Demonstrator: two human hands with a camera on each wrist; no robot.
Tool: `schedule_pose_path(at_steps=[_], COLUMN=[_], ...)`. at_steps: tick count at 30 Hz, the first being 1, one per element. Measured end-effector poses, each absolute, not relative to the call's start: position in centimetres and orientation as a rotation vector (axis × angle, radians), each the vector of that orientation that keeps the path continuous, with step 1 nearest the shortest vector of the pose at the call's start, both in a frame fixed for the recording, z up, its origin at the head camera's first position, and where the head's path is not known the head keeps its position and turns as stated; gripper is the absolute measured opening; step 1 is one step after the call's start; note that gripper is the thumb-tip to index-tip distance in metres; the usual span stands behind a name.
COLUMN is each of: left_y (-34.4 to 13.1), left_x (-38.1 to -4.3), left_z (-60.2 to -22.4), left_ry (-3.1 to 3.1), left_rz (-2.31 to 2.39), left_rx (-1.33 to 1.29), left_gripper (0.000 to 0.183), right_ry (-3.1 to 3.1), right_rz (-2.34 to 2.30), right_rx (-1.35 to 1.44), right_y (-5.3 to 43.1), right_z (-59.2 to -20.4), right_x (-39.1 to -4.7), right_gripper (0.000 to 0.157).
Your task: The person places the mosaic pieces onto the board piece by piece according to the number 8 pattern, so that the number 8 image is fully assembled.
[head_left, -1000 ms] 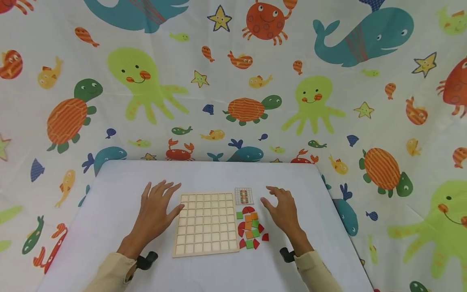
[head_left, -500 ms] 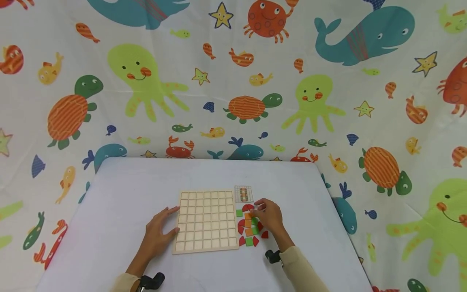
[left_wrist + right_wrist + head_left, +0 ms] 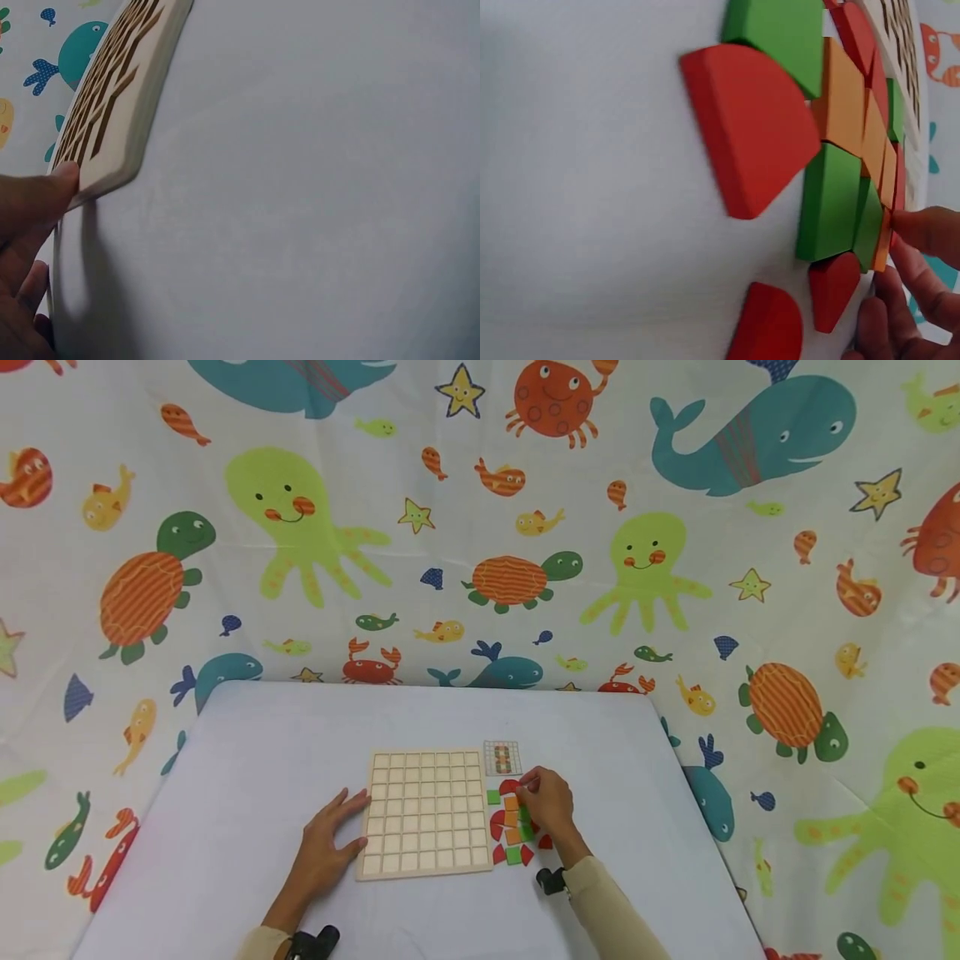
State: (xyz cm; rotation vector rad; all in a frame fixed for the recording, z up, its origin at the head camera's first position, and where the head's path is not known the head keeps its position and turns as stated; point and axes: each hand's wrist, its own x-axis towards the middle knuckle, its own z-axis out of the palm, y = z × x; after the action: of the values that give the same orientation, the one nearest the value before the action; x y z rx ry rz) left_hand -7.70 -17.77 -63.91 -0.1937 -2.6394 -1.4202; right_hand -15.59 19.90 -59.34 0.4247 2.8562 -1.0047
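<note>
A pale wooden grid board [image 3: 423,873] lies on the white table. At its left edge my left hand [image 3: 321,853] rests with thumb and fingers spread; in the left wrist view the thumb [image 3: 66,178] touches the board's rim. To the right of the board lie several flat red, orange and green blocks. My right hand [image 3: 551,802] is over the upper blocks, its thumb and forefinger pinching at a red quarter-circle block [image 3: 895,238]. An orange square block [image 3: 883,244] sits right against those fingertips. The hand partly hides these blocks in the head view.
A small pattern card [image 3: 502,758] lies beyond the blocks, by the board's upper right corner. A green square [image 3: 492,797] sits close to the board's right rim. Behind the white table [image 3: 285,718] hangs a cloth printed with sea animals.
From above the table, my left hand has come down and back to the board's left edge. The right hand has moved left and down onto the upper blocks, its fingers closing together.
</note>
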Motion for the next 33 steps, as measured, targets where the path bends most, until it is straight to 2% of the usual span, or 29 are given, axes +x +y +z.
schedule_pose_path(at_steps=[12,20,26,33], left_y=[-17.8,-17.6,-17.6,-17.7], left_x=[-7.4,-7.5,-7.4,-7.3], left_z=[-63.9,-64.4,-64.3,-63.8], left_ry=[-2.658,-2.647,-2.659,-2.687], left_rz=[-1.394,-1.366,-1.36,-1.346], left_rx=[-0.191,-0.205,-0.19,-0.205], left_gripper=[0.065,0.066,0.066,0.065], right_ry=[2.773,2.665,2.685,2.643], right_rz=[-1.103,-1.349,-1.475,-1.523], right_rx=[0.386,0.376,0.204,-0.01], right_y=[19.9,20.2,18.6,14.7], right_z=[-60.1,-59.7,-59.9,-59.0], right_x=[-16.0,-16.0,-16.8,-17.8], right_gripper=[0.019,0.015,0.011,0.009])
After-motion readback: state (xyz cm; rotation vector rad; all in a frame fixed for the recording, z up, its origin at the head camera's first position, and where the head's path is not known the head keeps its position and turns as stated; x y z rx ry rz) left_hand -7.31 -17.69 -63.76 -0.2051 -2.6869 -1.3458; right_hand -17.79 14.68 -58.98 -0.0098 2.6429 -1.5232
